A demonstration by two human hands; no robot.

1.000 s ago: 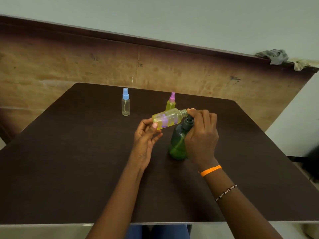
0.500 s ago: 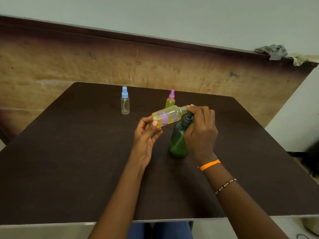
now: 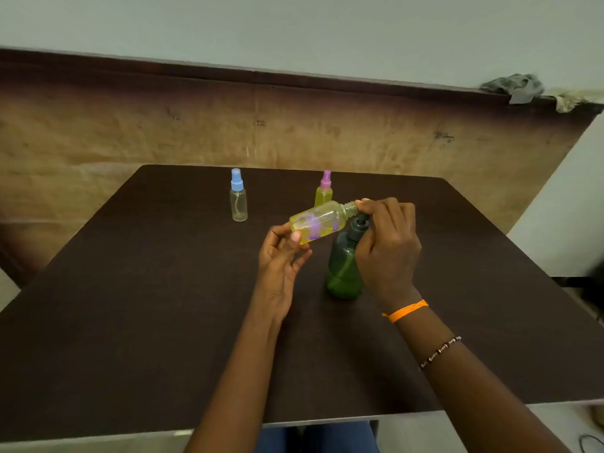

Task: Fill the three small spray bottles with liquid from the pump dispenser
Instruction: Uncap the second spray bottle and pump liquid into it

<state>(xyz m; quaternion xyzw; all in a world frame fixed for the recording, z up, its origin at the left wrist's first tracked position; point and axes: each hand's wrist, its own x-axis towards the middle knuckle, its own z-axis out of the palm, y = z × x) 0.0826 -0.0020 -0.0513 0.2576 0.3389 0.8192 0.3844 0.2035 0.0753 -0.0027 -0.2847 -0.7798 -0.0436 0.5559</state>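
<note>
Dark brown and matte, the tabletop (image 3: 130, 322) carries everything. Near its centre the left hand (image 3: 282, 256) grips the base of a yellow-tinted, uncapped spray bottle (image 3: 318, 222), held almost flat. At its three o'clock the right hand (image 3: 387, 243) curls over the head of the round green pump dispenser (image 3: 343, 273). The bottle's narrow threaded neck meets the nozzle; if it slips aside, liquid may spill. Farther, at eleven o'clock, stands a clear blue-capped bottle (image 3: 238, 197), and at twelve o'clock a yellow pink-capped bottle (image 3: 323, 191).
</note>
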